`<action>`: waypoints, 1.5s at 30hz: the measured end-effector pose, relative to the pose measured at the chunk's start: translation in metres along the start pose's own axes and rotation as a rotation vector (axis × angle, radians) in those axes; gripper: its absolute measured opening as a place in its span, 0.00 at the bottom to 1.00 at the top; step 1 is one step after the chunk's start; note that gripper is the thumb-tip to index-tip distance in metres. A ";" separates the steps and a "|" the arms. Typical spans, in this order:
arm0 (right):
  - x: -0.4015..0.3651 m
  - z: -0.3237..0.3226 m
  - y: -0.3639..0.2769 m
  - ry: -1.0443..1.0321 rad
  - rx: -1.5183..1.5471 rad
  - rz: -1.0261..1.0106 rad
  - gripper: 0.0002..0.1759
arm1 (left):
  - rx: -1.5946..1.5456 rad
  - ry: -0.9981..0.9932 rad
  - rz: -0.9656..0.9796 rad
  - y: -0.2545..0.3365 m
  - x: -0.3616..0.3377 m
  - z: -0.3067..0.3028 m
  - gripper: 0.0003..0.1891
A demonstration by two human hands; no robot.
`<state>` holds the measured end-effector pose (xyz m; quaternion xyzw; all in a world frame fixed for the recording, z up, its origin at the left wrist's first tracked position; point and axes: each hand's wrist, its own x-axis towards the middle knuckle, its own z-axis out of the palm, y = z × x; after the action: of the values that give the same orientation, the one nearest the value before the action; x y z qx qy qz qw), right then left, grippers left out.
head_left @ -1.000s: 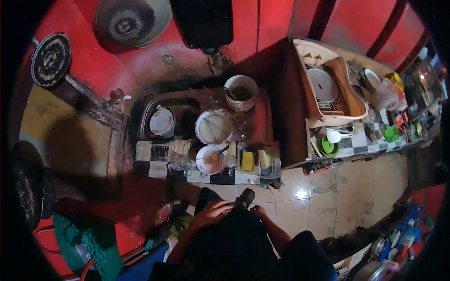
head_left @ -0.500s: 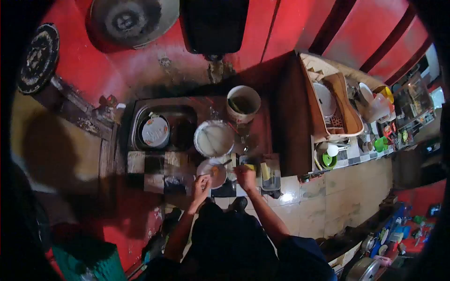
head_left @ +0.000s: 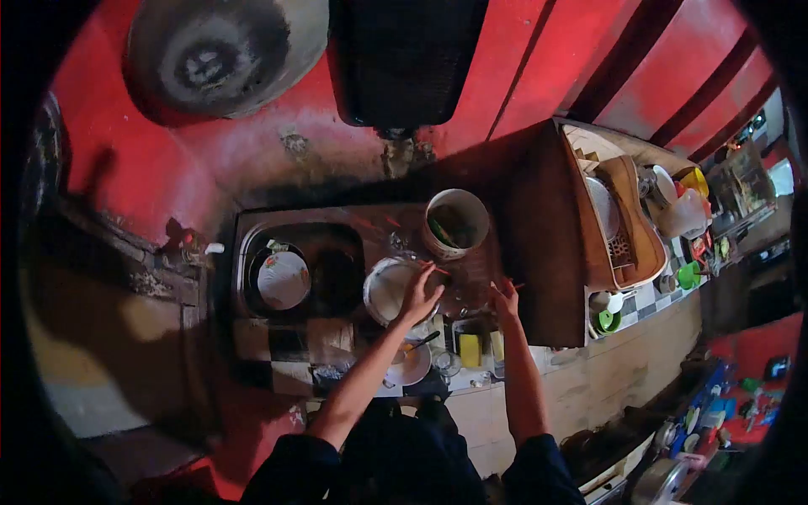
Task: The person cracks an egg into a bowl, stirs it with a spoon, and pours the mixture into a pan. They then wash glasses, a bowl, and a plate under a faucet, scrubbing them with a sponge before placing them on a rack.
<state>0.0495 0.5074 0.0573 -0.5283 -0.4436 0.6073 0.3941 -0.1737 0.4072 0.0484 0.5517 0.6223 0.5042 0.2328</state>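
My left hand [head_left: 420, 296] is over the right side of a pale round basin [head_left: 389, 290], its fingers pressed round something small and reddish. My right hand [head_left: 504, 300] is farther right over the counter, fingers closed near a thin red thing too small to name. Between and beyond the hands stands a white bucket [head_left: 457, 223] with something green inside. Nearer me are a bowl [head_left: 411, 367] with a dark-handled utensil, a clear glass [head_left: 447, 363] and a yellow sponge [head_left: 470, 350] in a tray.
A metal sink [head_left: 337, 243] at the left holds a white bowl [head_left: 284, 280]. On the right, a wooden cabinet side [head_left: 543, 244] rises beside a dish rack [head_left: 644, 227]. A large wok lid [head_left: 223, 55] and a black tray [head_left: 407, 63] hang on the red wall.
Both hands have moved forward, from the bowl and sponge area to the basin and the counter right of it. The view has shifted, and the sponge now lies uncovered.
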 end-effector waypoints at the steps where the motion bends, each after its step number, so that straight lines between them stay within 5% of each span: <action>1: 0.014 -0.004 0.018 0.008 0.009 0.001 0.13 | -0.056 0.134 -0.041 0.003 -0.002 -0.013 0.29; 3: 0.046 -0.022 0.070 -0.015 -0.217 -0.064 0.10 | -0.278 0.466 -0.171 -0.004 -0.004 -0.036 0.28; 6: 0.013 -0.008 0.035 0.150 -0.176 -0.016 0.13 | -0.571 1.001 -0.437 -0.032 0.019 -0.073 0.31; 7: -0.005 -0.003 0.016 0.156 -0.184 -0.020 0.13 | -0.582 0.999 -0.441 -0.048 0.029 -0.082 0.31; 9: -0.045 0.006 -0.017 0.401 -0.101 -0.019 0.15 | -0.109 0.899 -0.506 -0.079 0.051 -0.091 0.39; 11: -0.073 -0.006 -0.018 0.371 0.003 -0.056 0.15 | 0.073 0.760 -0.422 -0.093 0.077 -0.093 0.43; 12: -0.089 -0.009 -0.024 0.328 0.118 -0.089 0.15 | 0.265 0.624 -0.325 -0.075 0.092 -0.096 0.47; 13: -0.107 -0.008 -0.028 0.385 0.185 -0.069 0.15 | 0.211 0.539 -0.481 -0.051 0.102 -0.090 0.50; 16: -0.152 -0.022 -0.020 0.399 0.131 -0.049 0.15 | 0.227 0.376 -0.453 -0.017 0.131 -0.089 0.48; 17: -0.167 -0.020 -0.025 0.425 0.171 -0.026 0.16 | 0.344 0.486 -0.426 -0.077 0.139 -0.056 0.38; 23: -0.216 -0.025 -0.022 0.513 0.260 0.008 0.21 | 0.145 0.616 -0.222 -0.159 0.161 -0.027 0.09; 27: -0.222 -0.025 -0.021 0.490 0.320 -0.018 0.22 | 0.292 0.424 -0.093 -0.093 0.160 -0.070 0.05; 30: -0.224 -0.021 -0.027 0.428 0.273 0.003 0.20 | 0.110 0.487 0.113 -0.129 0.168 -0.058 0.05; 31: -0.225 -0.021 -0.025 0.427 0.280 -0.004 0.20 | -0.051 0.371 -0.064 -0.158 0.170 -0.048 0.09; 34: -0.234 -0.025 -0.019 0.378 0.288 -0.038 0.19 | -0.092 0.303 0.031 -0.177 0.164 -0.023 0.15; 35: -0.242 -0.028 -0.017 0.380 0.276 -0.023 0.19 | -0.359 0.244 -0.081 -0.185 0.166 -0.012 0.17; 36: -0.249 -0.028 -0.018 0.385 0.263 -0.005 0.19 | -0.178 0.369 0.200 -0.205 0.170 0.003 0.20; 37: -0.257 -0.020 -0.032 0.429 0.266 0.005 0.19 | -0.506 0.234 -0.157 -0.189 0.169 -0.009 0.22; 38: -0.258 -0.029 -0.016 0.465 0.297 0.032 0.19 | -0.417 0.399 0.025 -0.157 0.165 -0.011 0.21; 39: -0.263 -0.037 -0.004 0.437 0.286 0.007 0.19 | 0.040 0.432 0.258 -0.181 0.170 -0.017 0.19; 40: -0.268 -0.045 0.002 0.422 0.272 -0.033 0.19 | 0.168 0.403 0.168 -0.153 0.172 -0.027 0.15; 41: -0.272 -0.048 0.009 0.455 0.282 -0.014 0.19 | -0.114 0.478 0.022 -0.120 0.169 -0.031 0.14; 43: -0.276 -0.049 0.014 0.478 0.315 -0.030 0.19 | -0.154 0.590 0.252 -0.081 0.172 -0.044 0.21; 44: -0.276 -0.048 0.012 0.454 0.334 -0.066 0.20 | -0.005 0.626 0.244 -0.055 0.165 -0.054 0.23; 45: -0.277 -0.047 0.010 0.445 0.328 -0.103 0.19 | -0.239 0.628 0.160 -0.040 0.155 -0.058 0.23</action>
<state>0.1325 0.2476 0.1266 -0.5548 -0.2682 0.5191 0.5923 -0.2849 0.5334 0.0768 0.3854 0.5550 0.7353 0.0526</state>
